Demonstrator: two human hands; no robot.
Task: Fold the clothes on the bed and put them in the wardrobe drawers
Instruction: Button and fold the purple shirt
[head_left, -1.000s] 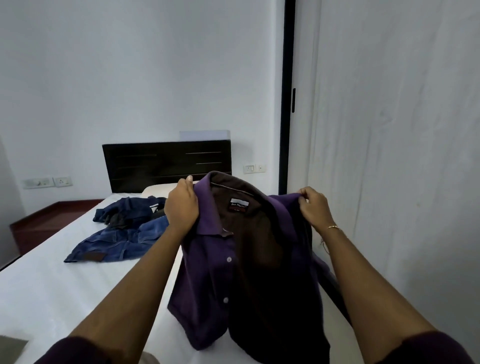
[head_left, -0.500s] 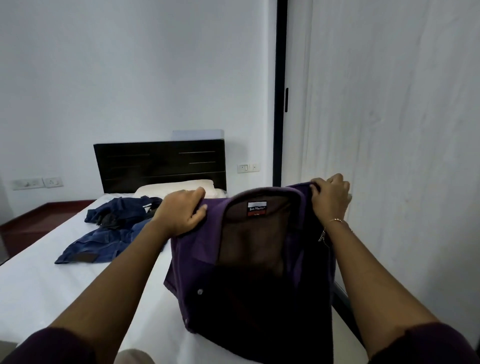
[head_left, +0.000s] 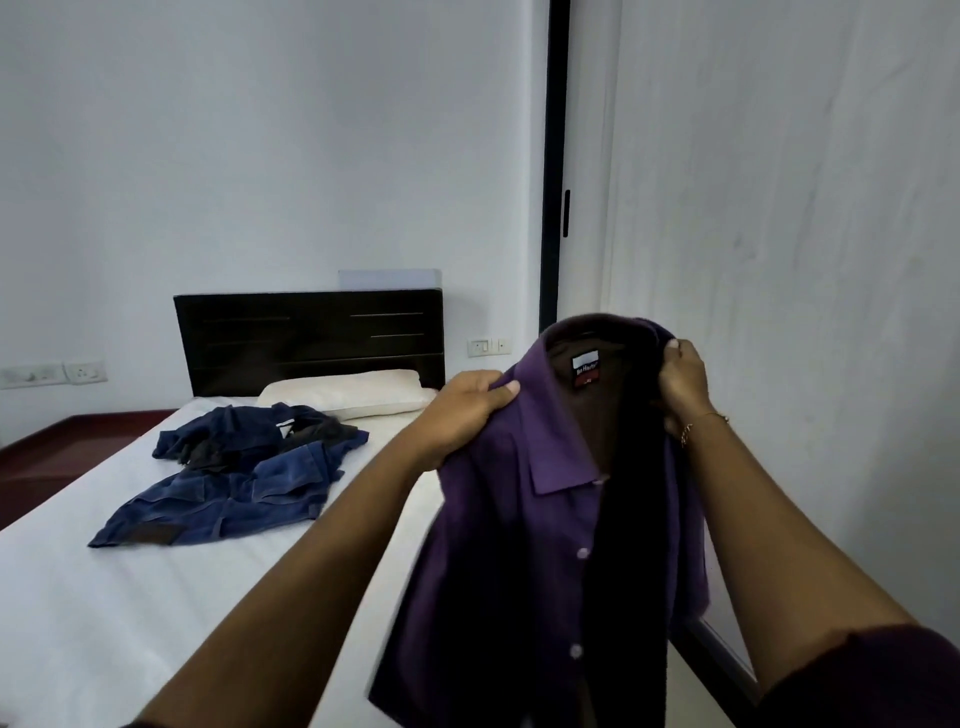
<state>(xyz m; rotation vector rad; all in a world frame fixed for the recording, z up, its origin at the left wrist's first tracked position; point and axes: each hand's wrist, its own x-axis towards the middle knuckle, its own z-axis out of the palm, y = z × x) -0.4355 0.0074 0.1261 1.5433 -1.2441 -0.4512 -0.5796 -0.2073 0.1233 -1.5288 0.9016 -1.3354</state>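
Both hands are holding the purple shirt (head_left: 498, 545) up over the right edge of the bed (head_left: 104, 613): the left hand (head_left: 462, 415) is gripping one shoulder, the right hand (head_left: 685, 384) is clutching the collar's far side. Blue clothes (head_left: 234, 488) are lying crumpled on the sheet near the pillow (head_left: 348, 397).

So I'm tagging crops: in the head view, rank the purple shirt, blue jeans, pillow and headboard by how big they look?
1. purple shirt, though held up near the camera, which inflates it.
2. headboard and blue jeans: too close to rank.
3. pillow, smallest, partly hidden by the clothes.
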